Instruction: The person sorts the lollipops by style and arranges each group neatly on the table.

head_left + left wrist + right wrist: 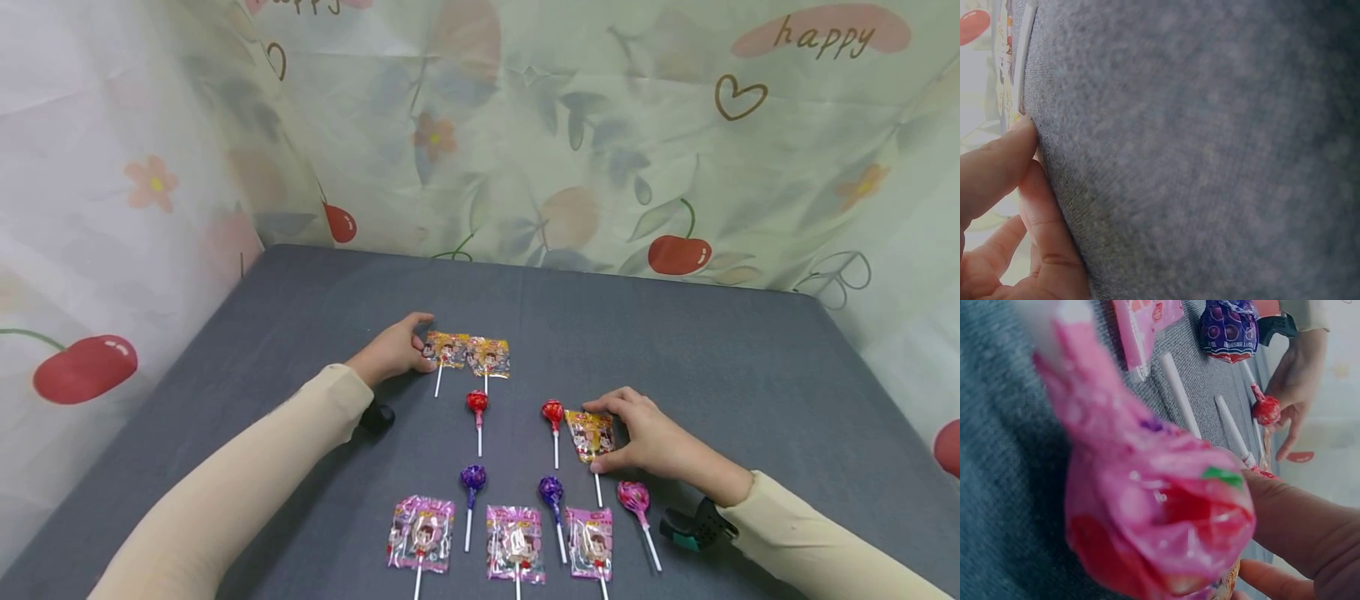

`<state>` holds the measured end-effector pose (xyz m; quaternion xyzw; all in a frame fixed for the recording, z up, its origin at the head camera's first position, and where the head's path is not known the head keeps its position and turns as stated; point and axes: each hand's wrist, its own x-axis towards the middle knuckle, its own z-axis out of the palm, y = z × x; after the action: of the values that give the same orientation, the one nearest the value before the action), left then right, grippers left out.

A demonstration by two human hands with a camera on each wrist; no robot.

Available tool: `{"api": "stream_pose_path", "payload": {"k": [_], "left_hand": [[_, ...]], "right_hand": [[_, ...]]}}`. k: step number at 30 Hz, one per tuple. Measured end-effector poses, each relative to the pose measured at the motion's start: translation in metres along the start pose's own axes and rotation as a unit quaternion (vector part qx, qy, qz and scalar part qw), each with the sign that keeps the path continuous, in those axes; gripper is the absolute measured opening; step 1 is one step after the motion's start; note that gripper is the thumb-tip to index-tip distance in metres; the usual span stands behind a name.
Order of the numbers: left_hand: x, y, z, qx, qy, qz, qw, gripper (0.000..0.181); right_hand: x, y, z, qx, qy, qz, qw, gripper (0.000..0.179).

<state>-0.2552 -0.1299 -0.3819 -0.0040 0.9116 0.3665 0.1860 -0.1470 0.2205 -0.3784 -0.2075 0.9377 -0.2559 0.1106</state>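
At the far left of the group, my left hand [395, 348] holds the left edge of a flat lollipop in a yellow wrapper [447, 350], thumb and forefinger at its sides. A second yellow-wrapped lollipop [488, 357] lies right beside it. My right hand [651, 433] grips another yellow-wrapped lollipop [589, 435] between thumb and fingers, its white stick pointing toward me. Just left of that one is a red ball lollipop [552, 412]. In the right wrist view a pink ball lollipop [1154, 512] looms close and covers most of the held one.
Another red lollipop [477, 402] and two purple ones, left [473, 477] and right [551, 490], lie mid-table. Nearest me are pink flat packets, left [422, 533], middle [514, 542] and right [590, 542]. A patterned curtain [525, 167] hangs behind the grey table [712, 350].
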Motion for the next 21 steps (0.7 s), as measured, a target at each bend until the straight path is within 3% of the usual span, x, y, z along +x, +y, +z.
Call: {"api": "stream_pose_path", "payload": {"k": [14, 21], "left_hand": [[0.002, -0.0001, 0.0019, 0.001, 0.004, -0.013, 0.9999, 0.082], [0.0016, -0.0009, -0.0005, 0.001, 0.0, -0.004, 1.0, 0.082]], "right_hand": [[0.0038, -0.0023, 0.0001, 0.01, 0.006, -0.006, 0.9999, 0.065], [0.0079, -0.0069, -0.0034, 0.037, 0.003, 0.034, 0.9987, 0.061]]}}
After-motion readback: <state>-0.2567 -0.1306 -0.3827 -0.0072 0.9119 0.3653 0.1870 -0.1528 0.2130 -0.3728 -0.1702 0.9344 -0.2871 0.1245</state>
